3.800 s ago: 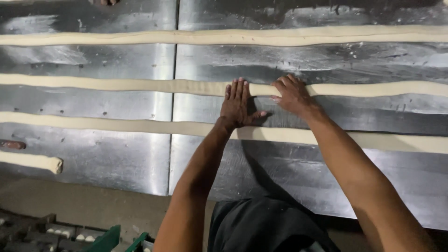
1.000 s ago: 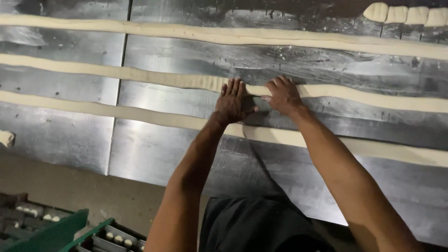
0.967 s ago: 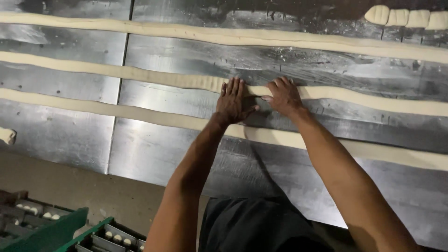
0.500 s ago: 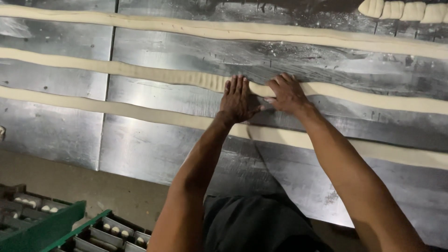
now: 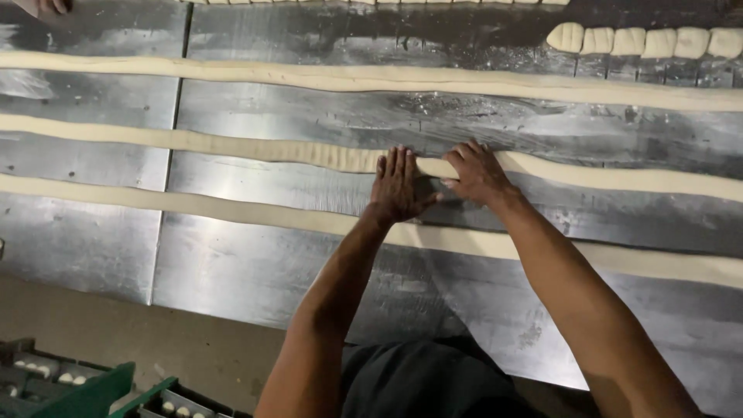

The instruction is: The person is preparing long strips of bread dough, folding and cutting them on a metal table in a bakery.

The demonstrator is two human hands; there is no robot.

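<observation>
Middle dough rope point(image 5: 255, 147) running across metal table point(image 5: 255, 271), under both hands, left hand point(image 5: 397, 188) flat, fingers straight, pressing it, right hand point(image 5: 474, 172) curled loosely over it, gripping nothing, forearms extended

Work surface: a flat grey sheet-metal table point(image 5: 255, 271), made of panels with a vertical seam on the left and dusty, smeared patches near the top. Four long pale dough ropes lie directly on it, running left to right and well apart: the far rope point(image 5: 309, 75), the middle rope point(image 5: 232, 145), which shows pressed ridges along its central stretch, the near rope point(image 5: 193, 207), and a fourth only partly visible at the top edge. A row of cut pale dough pieces point(image 5: 642, 41) lies at the upper right.
</observation>
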